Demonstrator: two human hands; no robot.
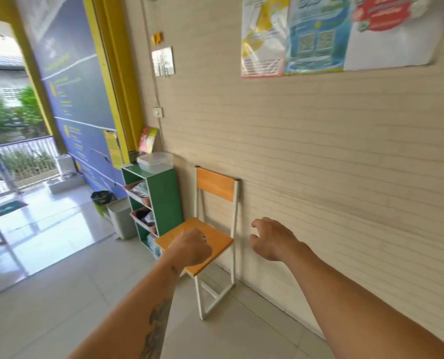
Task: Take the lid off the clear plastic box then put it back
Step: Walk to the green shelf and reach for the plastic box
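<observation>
Both arms reached forward with nothing in either hand. The left hand was curled into a loose fist, fingers drawn together, with a ring showing on one finger and tattoos along the forearm. The right hand was held half open, fingers bent and apart from the thumb, gripping nothing.

The clear box stood well beyond and above both hands, up and to the left of the left hand and farther left still from the right hand. Its lid sat on it, closed as far as could be told at that distance. The box rested on top of a green shelf, near the wall. Neither hand was touching it; both were well apart from it.

Directly under and just past the left hand was the orange seat of a chair, whose white frame stood against the wall. The chair's back rose between the hands and the shelf, with the shelf just beside the chair on its far left. The right hand hovered to the right of the chair, in front of the bare wall. A grey bin stood on the floor left of the left hand, beside the shelf.
</observation>
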